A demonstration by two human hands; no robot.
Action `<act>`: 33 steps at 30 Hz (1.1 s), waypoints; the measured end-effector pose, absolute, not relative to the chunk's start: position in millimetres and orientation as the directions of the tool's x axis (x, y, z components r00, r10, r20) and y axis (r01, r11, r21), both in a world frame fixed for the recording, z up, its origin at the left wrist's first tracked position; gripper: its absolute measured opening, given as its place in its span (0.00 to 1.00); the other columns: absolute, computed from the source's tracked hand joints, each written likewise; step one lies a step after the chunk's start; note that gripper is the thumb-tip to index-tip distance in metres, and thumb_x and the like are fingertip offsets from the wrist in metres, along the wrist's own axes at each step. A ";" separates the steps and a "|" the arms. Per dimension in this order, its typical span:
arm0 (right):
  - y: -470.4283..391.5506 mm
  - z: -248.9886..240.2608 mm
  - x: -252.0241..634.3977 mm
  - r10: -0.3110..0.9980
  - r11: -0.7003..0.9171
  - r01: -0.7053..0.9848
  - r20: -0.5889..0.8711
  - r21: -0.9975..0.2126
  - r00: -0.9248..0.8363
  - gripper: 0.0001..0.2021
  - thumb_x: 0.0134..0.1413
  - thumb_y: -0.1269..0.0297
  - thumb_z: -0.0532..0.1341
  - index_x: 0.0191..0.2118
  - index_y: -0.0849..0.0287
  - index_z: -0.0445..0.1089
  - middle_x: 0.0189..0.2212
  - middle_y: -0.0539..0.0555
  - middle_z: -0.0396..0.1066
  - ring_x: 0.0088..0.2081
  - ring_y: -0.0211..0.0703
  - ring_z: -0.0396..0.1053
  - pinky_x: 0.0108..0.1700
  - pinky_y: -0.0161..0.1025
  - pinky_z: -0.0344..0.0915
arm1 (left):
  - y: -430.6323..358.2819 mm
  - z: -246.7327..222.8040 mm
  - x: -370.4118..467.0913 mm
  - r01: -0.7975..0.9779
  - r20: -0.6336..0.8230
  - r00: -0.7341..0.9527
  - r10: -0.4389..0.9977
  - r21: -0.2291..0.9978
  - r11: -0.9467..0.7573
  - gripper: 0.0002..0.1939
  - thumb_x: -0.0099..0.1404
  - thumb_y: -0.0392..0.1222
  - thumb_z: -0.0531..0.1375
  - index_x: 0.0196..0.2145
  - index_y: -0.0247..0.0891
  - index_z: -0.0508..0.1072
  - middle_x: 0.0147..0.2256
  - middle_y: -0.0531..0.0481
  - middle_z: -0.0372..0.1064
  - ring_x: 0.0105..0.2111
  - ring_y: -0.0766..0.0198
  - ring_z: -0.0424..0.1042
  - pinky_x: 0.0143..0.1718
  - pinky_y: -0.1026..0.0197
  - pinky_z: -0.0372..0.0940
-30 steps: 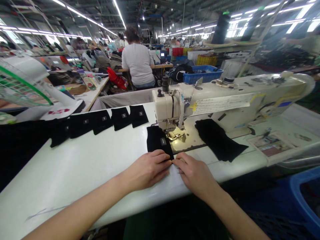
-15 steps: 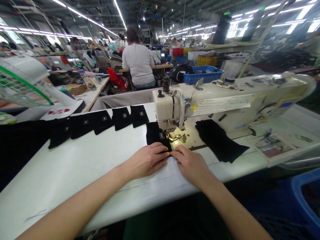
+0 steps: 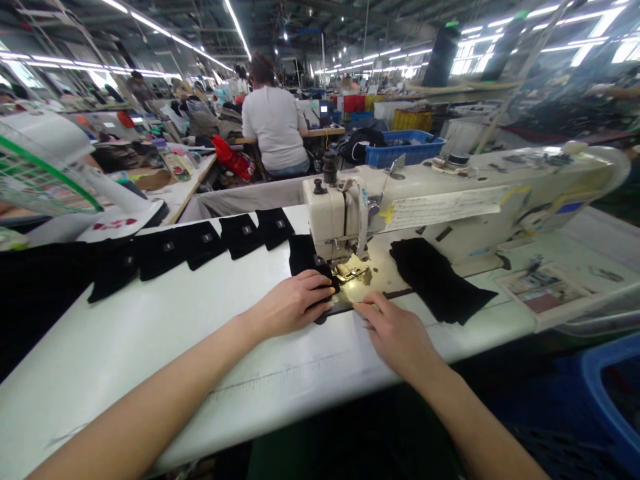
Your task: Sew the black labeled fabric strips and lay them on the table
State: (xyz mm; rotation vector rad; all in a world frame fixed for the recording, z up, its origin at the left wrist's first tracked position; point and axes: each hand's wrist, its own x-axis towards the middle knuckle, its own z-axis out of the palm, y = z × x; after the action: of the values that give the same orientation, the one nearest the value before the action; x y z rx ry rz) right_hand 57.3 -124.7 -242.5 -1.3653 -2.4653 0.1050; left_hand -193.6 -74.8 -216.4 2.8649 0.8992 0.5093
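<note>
My left hand (image 3: 295,303) lies over the lower end of a black fabric piece (image 3: 301,253), its fingers together and pressing the cloth beside the needle area of a sewing machine (image 3: 327,223). To the right, my right hand (image 3: 395,327) hovers at the front edge of the metal plate (image 3: 357,287), thumb and forefinger close together; whether anything small is between them cannot be made out. A row of several black pieces with small labels (image 3: 205,245) stretches to the left on the white table (image 3: 200,313). Another stack of black fabric (image 3: 440,280) rests right of the needle.
A white fan with a green rim (image 3: 47,170) stands at the left. A small tray (image 3: 545,290) is set into the table at the right, above a blue basket (image 3: 610,400). Ahead, a person in a light shirt (image 3: 275,127) sits near a blue crate (image 3: 405,148).
My right hand has moved slightly right, away from the left hand and the cloth. My left hand and the black piece under it have shifted a little to the left.
</note>
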 end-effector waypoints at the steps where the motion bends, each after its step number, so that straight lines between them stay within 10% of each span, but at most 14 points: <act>1: -126.1 -243.7 60.1 0.832 0.543 0.811 0.264 -0.216 -0.487 0.21 0.56 0.81 0.55 0.52 0.57 0.72 0.47 0.55 0.73 0.40 0.43 0.74 0.33 0.35 0.64 | -73.1 -216.5 -194.0 0.543 0.282 0.769 0.573 0.186 -0.819 0.15 0.74 0.41 0.54 0.52 0.34 0.75 0.49 0.39 0.72 0.49 0.53 0.70 0.51 0.49 0.71; 33: -133.2 -227.1 114.4 0.778 0.456 0.869 0.559 -0.191 -0.286 0.16 0.63 0.72 0.51 0.47 0.60 0.76 0.44 0.55 0.75 0.32 0.39 0.75 0.28 0.35 0.68 | -58.3 -221.3 -196.8 0.640 0.305 0.689 0.657 0.169 -0.750 0.17 0.75 0.42 0.52 0.53 0.32 0.74 0.51 0.38 0.70 0.51 0.53 0.68 0.54 0.48 0.69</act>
State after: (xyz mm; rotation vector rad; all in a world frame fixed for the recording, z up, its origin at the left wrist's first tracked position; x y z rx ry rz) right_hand 114.4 -133.2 -227.1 -1.3685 -2.1180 -0.1998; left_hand -196.8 -58.3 -221.3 2.8422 1.0920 0.5420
